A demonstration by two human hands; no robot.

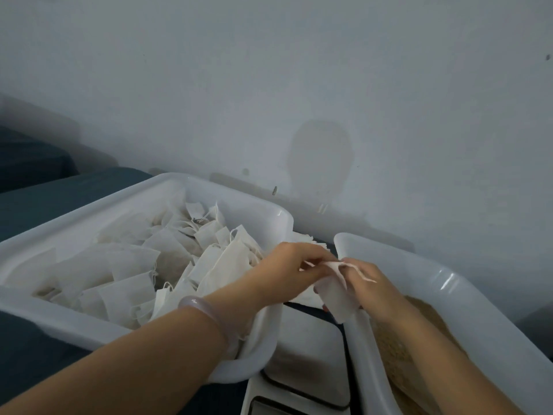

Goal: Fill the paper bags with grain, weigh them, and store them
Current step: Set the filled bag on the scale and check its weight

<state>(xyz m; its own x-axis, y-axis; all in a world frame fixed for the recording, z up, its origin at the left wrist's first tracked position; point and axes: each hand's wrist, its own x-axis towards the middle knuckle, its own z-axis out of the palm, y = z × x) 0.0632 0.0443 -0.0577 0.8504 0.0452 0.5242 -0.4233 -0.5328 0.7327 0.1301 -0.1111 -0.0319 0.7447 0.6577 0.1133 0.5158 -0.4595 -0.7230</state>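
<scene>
The left forearm comes in from the lower left and crosses the near right corner of the left tub (74, 327), with a pale bracelet (196, 304) on the wrist. The left hand (287, 265) hangs over the gap between the two tubs, knuckles up and fingers curled down. The right forearm comes in from the lower right over the right tub (449, 277), and the right hand (369, 284) meets the left one just above that tub's near-left rim. Between them they hold one small white paper bag (335, 293). The left fingertips pinch its upper edge, while the right fingers and thumb curl round its other side; a thin string loops over the right hand's knuckles. The bag hangs down from both grips, its lower end over the rim of the right tub. A heap of bags (167, 262) with strings fills the left tub. Tan grain (389, 339) lies in the right tub under the right wrist. A white scale (308, 345) sits between the tubs, below the hands, and a flat stack of bags (308, 239) lies behind them. Both tubs stand on a dark blue cloth (59, 190) against a pale wall (299, 70).
</scene>
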